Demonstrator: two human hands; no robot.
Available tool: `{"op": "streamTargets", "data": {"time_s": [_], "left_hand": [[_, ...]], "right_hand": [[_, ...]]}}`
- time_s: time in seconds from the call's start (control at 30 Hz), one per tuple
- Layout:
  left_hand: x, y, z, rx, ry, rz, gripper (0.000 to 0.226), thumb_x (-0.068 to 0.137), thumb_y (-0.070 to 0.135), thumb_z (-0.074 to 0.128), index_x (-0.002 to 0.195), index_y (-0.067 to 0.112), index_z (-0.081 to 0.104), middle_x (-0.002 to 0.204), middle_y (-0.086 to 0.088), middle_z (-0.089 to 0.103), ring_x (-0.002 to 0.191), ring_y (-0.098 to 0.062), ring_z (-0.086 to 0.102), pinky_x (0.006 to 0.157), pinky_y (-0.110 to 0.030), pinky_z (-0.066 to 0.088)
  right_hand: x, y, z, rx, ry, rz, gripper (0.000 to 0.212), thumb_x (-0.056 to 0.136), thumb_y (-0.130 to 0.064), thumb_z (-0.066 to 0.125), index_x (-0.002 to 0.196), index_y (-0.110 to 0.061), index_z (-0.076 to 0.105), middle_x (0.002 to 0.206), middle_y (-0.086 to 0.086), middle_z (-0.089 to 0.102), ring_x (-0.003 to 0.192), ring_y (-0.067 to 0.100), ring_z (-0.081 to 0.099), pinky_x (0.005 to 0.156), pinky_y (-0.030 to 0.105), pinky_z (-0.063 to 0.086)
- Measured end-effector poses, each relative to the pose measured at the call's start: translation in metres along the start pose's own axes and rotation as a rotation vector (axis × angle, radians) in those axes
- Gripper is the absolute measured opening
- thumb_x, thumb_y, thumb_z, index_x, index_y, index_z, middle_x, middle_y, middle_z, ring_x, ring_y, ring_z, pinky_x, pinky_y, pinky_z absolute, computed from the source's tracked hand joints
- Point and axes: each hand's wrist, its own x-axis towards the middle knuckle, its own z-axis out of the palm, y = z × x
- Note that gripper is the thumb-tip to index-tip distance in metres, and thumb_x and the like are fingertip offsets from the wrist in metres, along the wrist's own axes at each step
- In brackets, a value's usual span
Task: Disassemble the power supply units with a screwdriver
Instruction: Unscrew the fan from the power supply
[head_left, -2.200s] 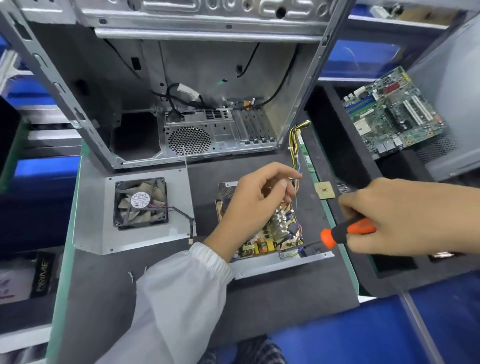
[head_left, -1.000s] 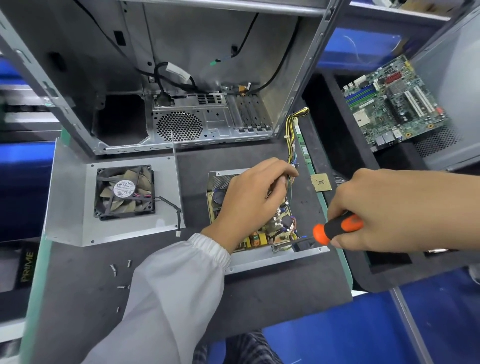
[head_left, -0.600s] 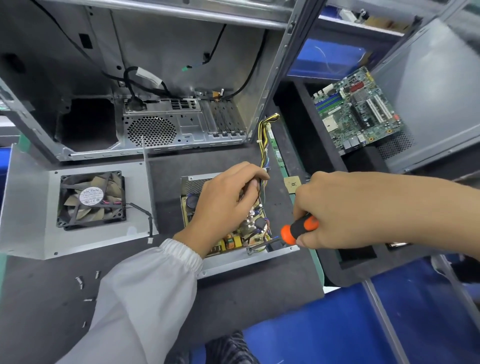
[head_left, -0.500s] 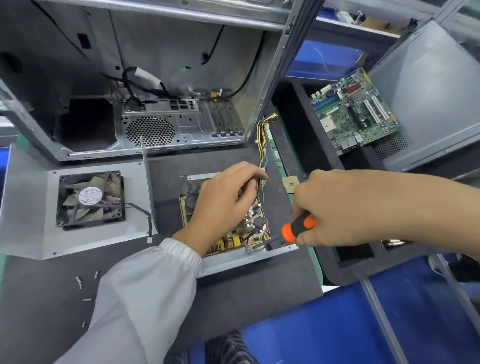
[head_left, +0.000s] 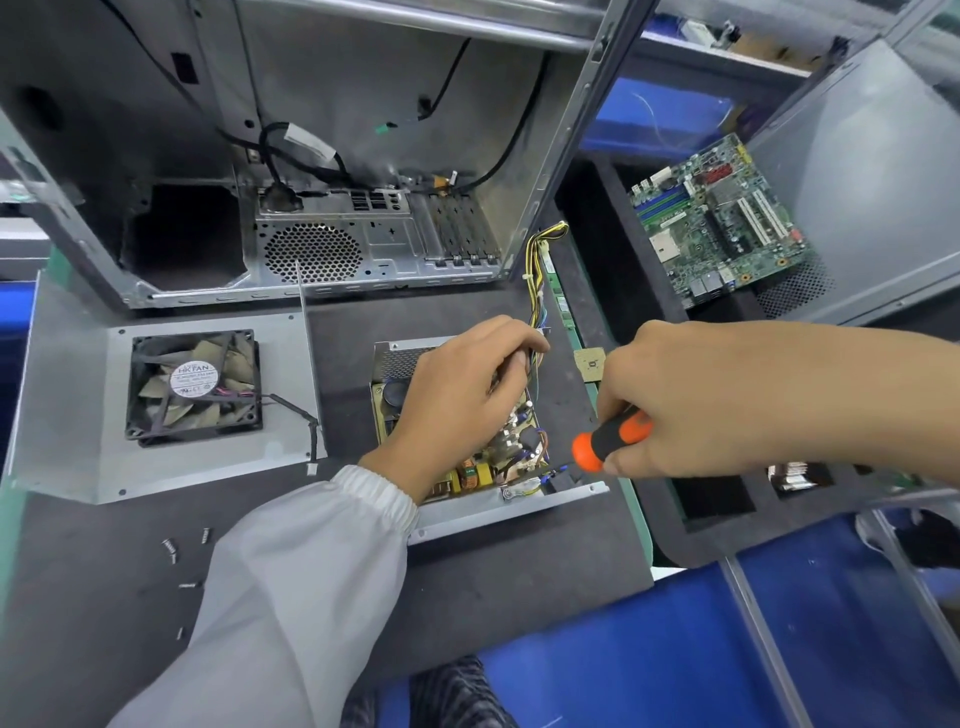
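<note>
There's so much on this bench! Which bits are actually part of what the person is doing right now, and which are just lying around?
In use:
- opened power supply
- screwdriver, gripped by the right hand
- left hand, holding the wire bundle

Lying about:
- fan on its metal cover
- empty computer case
- motherboard
- loose screws

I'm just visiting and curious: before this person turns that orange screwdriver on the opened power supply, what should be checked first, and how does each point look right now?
1. Screwdriver firmly gripped by the right hand: ok.
2. Power supply steadied: ok, the left hand rests on its board, fingers curled at the wires.
3. Tip seated in a screw head: cannot tell, the tip is hidden among parts at the near right corner.
4. Wires clear of the tip: cannot tell.
5. Loose screws kept out of the way: ok, they lie on the mat to the left.
6. Fan panel clear of the work: ok, set aside to the left.
</note>
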Motion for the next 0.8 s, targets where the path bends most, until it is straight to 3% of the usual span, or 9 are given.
{"op": "streamTargets", "data": {"time_s": [0.1, 0.27, 0.37, 0.5, 0.67, 0.8], "left_hand": [[-0.0001, -0.0001, -0.0003, 0.002, -0.005, -0.002, 0.024, 0.096, 0.01, 0.048, 0.105, 0.023, 0.066, 0.091, 0.014, 0.06, 0.082, -0.008, 0.058, 0.069, -0.039, 0.05], [0.0002, 0.0005, -0.0002, 0.008, -0.014, -0.006, 0.024, 0.097, 0.009, 0.048, 0.106, 0.022, 0.066, 0.091, 0.013, 0.061, 0.083, -0.009, 0.059, 0.069, -0.042, 0.051], [0.0001, 0.0006, -0.0004, 0.004, -0.013, -0.004, 0.024, 0.096, 0.009, 0.048, 0.105, 0.022, 0.066, 0.091, 0.013, 0.06, 0.082, -0.01, 0.059, 0.068, -0.043, 0.051], [0.0001, 0.0008, -0.0004, 0.01, -0.01, -0.008, 0.024, 0.096, 0.01, 0.048, 0.105, 0.024, 0.065, 0.09, 0.013, 0.06, 0.08, -0.009, 0.057, 0.067, -0.042, 0.05], [-0.0001, 0.0005, -0.0003, 0.006, -0.003, -0.007, 0.024, 0.096, 0.01, 0.048, 0.105, 0.024, 0.065, 0.09, 0.013, 0.059, 0.08, -0.008, 0.057, 0.067, -0.042, 0.051], [-0.0004, 0.0007, -0.0001, 0.021, 0.011, -0.001, 0.023, 0.096, 0.01, 0.049, 0.104, 0.024, 0.065, 0.089, 0.015, 0.059, 0.078, -0.008, 0.057, 0.065, -0.04, 0.05]], "right_hand": [[0.001, -0.0011, 0.0007, -0.001, -0.017, -0.004, 0.035, 0.085, -0.049, 0.057, 0.07, -0.018, 0.056, 0.066, -0.002, 0.05, 0.052, 0.016, 0.046, 0.048, 0.026, 0.038], [0.0019, -0.0032, 0.0019, -0.017, -0.025, -0.002, 0.031, 0.084, -0.051, 0.056, 0.085, -0.021, 0.064, 0.072, -0.003, 0.05, 0.055, 0.015, 0.048, 0.048, 0.024, 0.037], [0.002, -0.0044, 0.0012, -0.02, -0.035, 0.004, 0.029, 0.085, -0.051, 0.055, 0.079, -0.023, 0.058, 0.073, -0.003, 0.049, 0.055, 0.013, 0.047, 0.049, 0.024, 0.038], [0.0014, -0.0055, 0.0007, -0.042, -0.046, 0.011, 0.033, 0.087, -0.052, 0.054, 0.093, -0.021, 0.063, 0.083, -0.001, 0.055, 0.054, 0.011, 0.044, 0.044, 0.022, 0.032], [0.0003, -0.0066, 0.0008, -0.048, -0.037, 0.008, 0.029, 0.086, -0.051, 0.054, 0.077, -0.024, 0.05, 0.076, -0.003, 0.047, 0.054, 0.01, 0.043, 0.043, 0.023, 0.029], [-0.0001, -0.0052, 0.0019, -0.046, -0.014, 0.016, 0.031, 0.086, -0.051, 0.055, 0.097, -0.023, 0.062, 0.085, -0.003, 0.051, 0.056, 0.009, 0.044, 0.044, 0.02, 0.032]]}}
